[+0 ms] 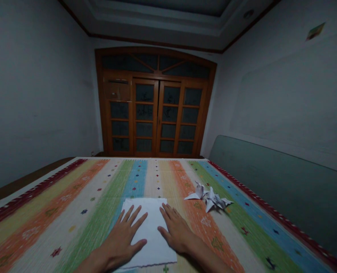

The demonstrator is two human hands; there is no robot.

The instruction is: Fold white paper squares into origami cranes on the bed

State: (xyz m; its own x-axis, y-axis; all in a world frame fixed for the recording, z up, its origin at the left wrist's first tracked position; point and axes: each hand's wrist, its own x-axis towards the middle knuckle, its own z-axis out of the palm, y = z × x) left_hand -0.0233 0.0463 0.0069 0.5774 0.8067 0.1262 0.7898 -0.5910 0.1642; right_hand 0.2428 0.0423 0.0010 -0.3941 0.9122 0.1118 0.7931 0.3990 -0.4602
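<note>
Head view gives me both hands from above, and I read each one as a grip. My left grip (120,239) lies palm down with its fingers spread, and my right grip (175,231) does the same just beside it. Neither is clamped on anything: both are flat and open, with the fingers apart, resting on a sheet of white paper (154,227). The sheet lies between and under the two grips, its far part reaching ahead of the fingertips and its near edge, which looks slightly ragged, running below them. The left grip covers the sheet's left side, and the right grip sits along its right edge.

Ahead and to the right of the right grip, near but not touching it, lies a cluster of folded white origami pieces (210,199). I cannot tell how many there are from here. Under everything is a woven cover (71,223) in long stripes of green, blue, orange, yellow and cream, with a red border. Beyond the grips, past the cover's far edge, stands a wooden door (157,113) with glazed panels. To the right of the grips, a grey-green padded panel (259,182) runs alongside the cover.
</note>
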